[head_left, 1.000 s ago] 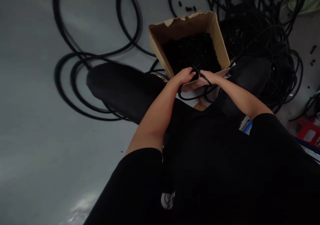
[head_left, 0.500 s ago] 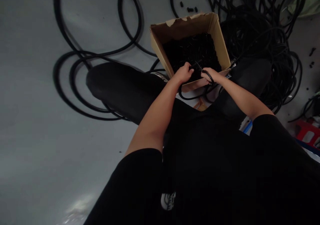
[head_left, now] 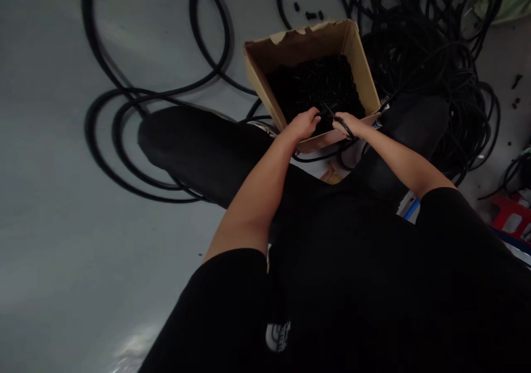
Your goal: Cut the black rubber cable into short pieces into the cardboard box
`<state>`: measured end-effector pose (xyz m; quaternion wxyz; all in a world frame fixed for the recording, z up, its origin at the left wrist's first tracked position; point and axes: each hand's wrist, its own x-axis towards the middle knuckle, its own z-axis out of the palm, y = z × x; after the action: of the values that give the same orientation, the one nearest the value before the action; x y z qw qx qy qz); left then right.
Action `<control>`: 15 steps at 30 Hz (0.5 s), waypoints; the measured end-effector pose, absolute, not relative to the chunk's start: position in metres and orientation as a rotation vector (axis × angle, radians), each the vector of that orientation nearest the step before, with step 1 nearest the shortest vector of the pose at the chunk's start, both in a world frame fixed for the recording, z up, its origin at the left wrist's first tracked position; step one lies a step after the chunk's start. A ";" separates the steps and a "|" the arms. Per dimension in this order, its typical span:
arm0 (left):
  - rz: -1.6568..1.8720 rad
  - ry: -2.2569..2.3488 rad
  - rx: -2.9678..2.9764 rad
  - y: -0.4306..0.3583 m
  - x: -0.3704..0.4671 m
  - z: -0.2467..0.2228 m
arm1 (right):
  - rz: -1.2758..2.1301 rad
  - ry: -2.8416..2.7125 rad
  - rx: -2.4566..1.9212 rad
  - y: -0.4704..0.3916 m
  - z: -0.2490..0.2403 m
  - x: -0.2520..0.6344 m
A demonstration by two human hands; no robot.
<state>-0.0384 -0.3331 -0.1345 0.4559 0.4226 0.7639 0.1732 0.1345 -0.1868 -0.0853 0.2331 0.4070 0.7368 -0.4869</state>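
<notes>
An open cardboard box (head_left: 258,79) stands between the knees, with many small black pieces (head_left: 315,82) inside. Over its near edge, my left hand (head_left: 305,124) is closed around a black hose, whose end points toward the other hand. My right hand (head_left: 347,125) grips black-handled scissors (head_left: 342,123) at the box's near right side. The scissor blades point up and left, close to the hose end. Whether they touch the hose cannot be made out against the dark contents.
Loops of black hose (head_left: 120,135) lie on the grey floor (head_left: 62,240) at the left. A large tangle of hose (head_left: 415,52) is right of the box. Small black pieces (head_left: 310,15) lie beyond it. A red plastic object (head_left: 508,218) is at the far right.
The view has shifted slightly, so the box and floor hoses appear a little further left. The hose loop under the box's near edge has flattened. Both hands keep their hold.
</notes>
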 end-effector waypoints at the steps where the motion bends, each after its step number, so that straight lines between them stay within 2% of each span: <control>1: 0.402 1.892 1.036 -0.332 -0.038 -0.132 | -1.314 2.040 1.128 -0.188 -0.082 0.134; 10: 0.234 1.951 1.029 -0.331 -0.037 -0.136 | -1.088 2.127 1.075 -0.190 -0.083 0.130; 15: 0.149 1.876 1.147 -0.334 -0.038 -0.144 | -1.157 1.978 0.997 -0.184 -0.089 0.135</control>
<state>-0.0383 -0.3336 -0.1441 0.4520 0.4642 0.7593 0.0605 0.1346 -0.1843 -0.0894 0.3157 0.3785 0.7510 -0.4394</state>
